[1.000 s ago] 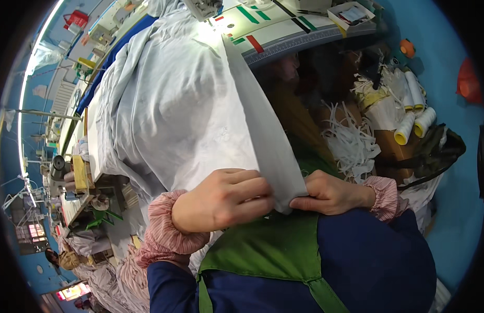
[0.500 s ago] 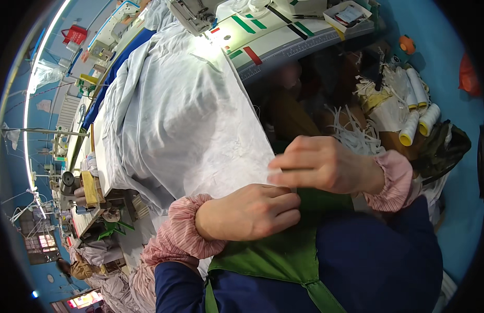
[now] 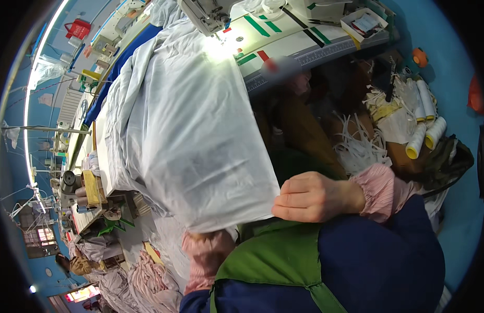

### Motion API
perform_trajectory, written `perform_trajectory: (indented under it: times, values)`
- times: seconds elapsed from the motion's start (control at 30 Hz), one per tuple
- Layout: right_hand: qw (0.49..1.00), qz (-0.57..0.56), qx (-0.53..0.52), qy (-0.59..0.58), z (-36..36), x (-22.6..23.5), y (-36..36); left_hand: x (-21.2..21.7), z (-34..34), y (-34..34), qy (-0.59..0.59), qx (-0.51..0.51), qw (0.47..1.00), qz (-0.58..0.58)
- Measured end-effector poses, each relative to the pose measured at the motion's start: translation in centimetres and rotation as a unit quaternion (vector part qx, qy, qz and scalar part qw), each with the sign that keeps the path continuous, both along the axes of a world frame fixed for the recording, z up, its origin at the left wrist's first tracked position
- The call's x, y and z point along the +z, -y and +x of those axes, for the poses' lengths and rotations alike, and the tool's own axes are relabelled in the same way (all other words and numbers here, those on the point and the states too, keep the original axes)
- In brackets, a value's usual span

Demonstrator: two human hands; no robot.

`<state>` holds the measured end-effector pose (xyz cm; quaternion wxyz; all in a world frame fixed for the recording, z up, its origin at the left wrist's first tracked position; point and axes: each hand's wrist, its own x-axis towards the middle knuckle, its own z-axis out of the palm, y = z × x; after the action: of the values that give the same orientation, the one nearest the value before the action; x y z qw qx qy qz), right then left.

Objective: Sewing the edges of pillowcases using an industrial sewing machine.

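Note:
A large white cloth (image 3: 195,125) drapes from the sewing machine (image 3: 208,14) toward my lap, its right edge running nearly straight. At its near right corner my right hand (image 3: 308,198) is closed, pinching the fabric between thumb and fingers. My left hand (image 3: 204,236) has slipped beneath the cloth's near edge; only a sliver by the wrist shows below the hem, and its fingers are hidden. The cloth's far end lies by the machine's lit needle area. Shallow wrinkles and a shadowed patch cross its near part.
The machine table (image 3: 283,31) carries coloured tape strips and a ruler strip (image 3: 299,61) along its edge. A small white box (image 3: 363,23) stands at its far right. Thread cones (image 3: 416,140) and white strips (image 3: 356,143) lie at the right. Heaped fabric (image 3: 153,279) is at the lower left.
My left hand has moved left, from beside the right hand to under the cloth. My right hand has dropped slightly and now grips the corner. The near cloth is spread flatter.

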<state>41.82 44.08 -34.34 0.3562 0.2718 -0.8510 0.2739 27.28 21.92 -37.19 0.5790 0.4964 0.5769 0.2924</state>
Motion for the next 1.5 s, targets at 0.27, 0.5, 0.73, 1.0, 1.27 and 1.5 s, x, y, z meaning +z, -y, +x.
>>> perform_trajectory:
  times: [0.27, 0.5, 0.73, 1.0, 1.27, 1.5]
  values:
    - [0.882, -0.231, -0.066, 0.405, -0.8, -10.6, -2.2, 3.7, -8.9, -4.8, -0.227, 0.257, 0.907, 0.245]
    - [0.874, -0.281, -0.034, 0.395, -3.0, -12.7, -4.4, -3.4, -24.2, -14.6, -0.652, 0.300, 0.696, 0.030]
    - [0.874, -0.290, -0.068, 0.383, -6.7, -12.8, -7.1, -2.9, -28.6, -17.6, -0.665, 0.282, 0.687, 0.080]
    - [0.888, -0.272, -0.093, 0.358, -10.5, -11.6, -9.7, -3.1, -32.9, -21.6, -0.693, 0.288, 0.649, 0.127]
    - [0.910, -0.225, -0.146, 0.315, -13.3, -9.2, -11.6, -2.8, -36.5, -25.2, -0.670, 0.272, 0.654, 0.221]
    - [0.920, -0.193, -0.187, 0.284, -14.9, -6.7, -12.4, -3.8, -41.5, -27.1, -0.705, 0.263, 0.620, 0.221]
